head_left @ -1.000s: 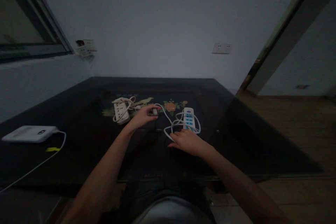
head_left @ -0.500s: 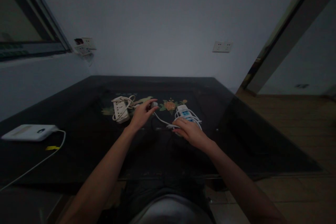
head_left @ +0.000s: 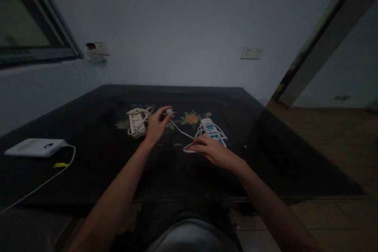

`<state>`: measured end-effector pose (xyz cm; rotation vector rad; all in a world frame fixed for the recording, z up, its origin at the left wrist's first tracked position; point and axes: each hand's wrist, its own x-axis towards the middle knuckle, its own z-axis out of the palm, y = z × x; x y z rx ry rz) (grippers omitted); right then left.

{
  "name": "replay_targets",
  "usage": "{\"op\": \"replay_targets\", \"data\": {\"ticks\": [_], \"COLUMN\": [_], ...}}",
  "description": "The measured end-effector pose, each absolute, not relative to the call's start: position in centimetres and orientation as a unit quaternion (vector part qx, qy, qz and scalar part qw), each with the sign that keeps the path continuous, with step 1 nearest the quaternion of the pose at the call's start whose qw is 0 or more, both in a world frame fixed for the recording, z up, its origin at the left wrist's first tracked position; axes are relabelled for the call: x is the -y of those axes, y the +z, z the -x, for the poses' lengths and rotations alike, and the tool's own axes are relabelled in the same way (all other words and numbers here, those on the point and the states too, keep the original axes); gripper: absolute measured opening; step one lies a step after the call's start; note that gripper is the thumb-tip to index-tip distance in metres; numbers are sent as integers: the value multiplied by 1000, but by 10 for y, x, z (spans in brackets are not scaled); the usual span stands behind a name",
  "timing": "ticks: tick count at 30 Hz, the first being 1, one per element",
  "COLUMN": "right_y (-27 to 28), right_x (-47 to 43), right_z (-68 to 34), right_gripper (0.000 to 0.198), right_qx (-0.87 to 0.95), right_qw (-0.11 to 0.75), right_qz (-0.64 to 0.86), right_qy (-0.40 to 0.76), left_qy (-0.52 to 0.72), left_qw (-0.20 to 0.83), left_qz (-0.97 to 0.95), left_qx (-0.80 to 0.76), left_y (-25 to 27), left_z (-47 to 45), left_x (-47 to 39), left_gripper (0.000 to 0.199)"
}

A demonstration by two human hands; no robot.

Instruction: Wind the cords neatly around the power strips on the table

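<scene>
While a white plug [head_left: 169, 112] is being pinched between the thumb and fingers of the left hand [head_left: 156, 126], its prongs are being pointed to the right and part of its body is being covered by the fingertips. The left wrist is being held slanted inward above the dark table [head_left: 265, 161]. A white cord [head_left: 180, 130] is being gripped, palm down, in a narrow pinch by the right hand [head_left: 215, 150]; the exact contact is being obscured by the fingers. Sockets on the blue-and-white power strip [head_left: 210, 127] are being partly hidden by that hand and by cord loops. Beside the left hand, a cream power strip [head_left: 136, 123] is being crossed by cord. Farther left, a white box's [head_left: 35, 148] markings are being blurred by dimness.
</scene>
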<state>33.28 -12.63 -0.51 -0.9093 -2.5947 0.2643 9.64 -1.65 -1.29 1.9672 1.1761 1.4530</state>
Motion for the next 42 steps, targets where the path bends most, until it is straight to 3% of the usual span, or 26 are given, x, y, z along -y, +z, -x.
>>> {"op": "replay_targets", "data": {"ticks": [3, 6, 14, 19, 29, 35, 42], "right_y": [-5, -8, -12, -9, -9, -8, -6], "right_x": [125, 124, 127, 124, 120, 113, 115], "right_z": [-333, -334, -341, -345, -347, -351, -352], "right_gripper": [49, 44, 32, 29, 15, 10, 17], "right_qx": [932, 926, 816, 728, 616, 578, 584], "right_qw": [172, 196, 405, 520, 608, 615, 633], "right_qz": [320, 317, 391, 441, 497, 509, 471], "right_qy": [12, -63, -131, -70, 66, 169, 191], "left_qy": [516, 505, 477, 467, 430, 408, 429], "left_qw": [220, 223, 216, 250, 274, 312, 350], "left_qz": [-711, -718, -738, -744, -774, -775, -757], "left_qx": [-424, -425, -426, -407, -375, -368, -347], "left_y": [-13, -14, -17, -18, -19, -19, -19], "left_z": [-97, -99, -102, -103, -111, -114, -117], "left_x": [17, 18, 21, 22, 30, 33, 32], "left_gripper": [38, 39, 39, 39, 37, 36, 35]}}
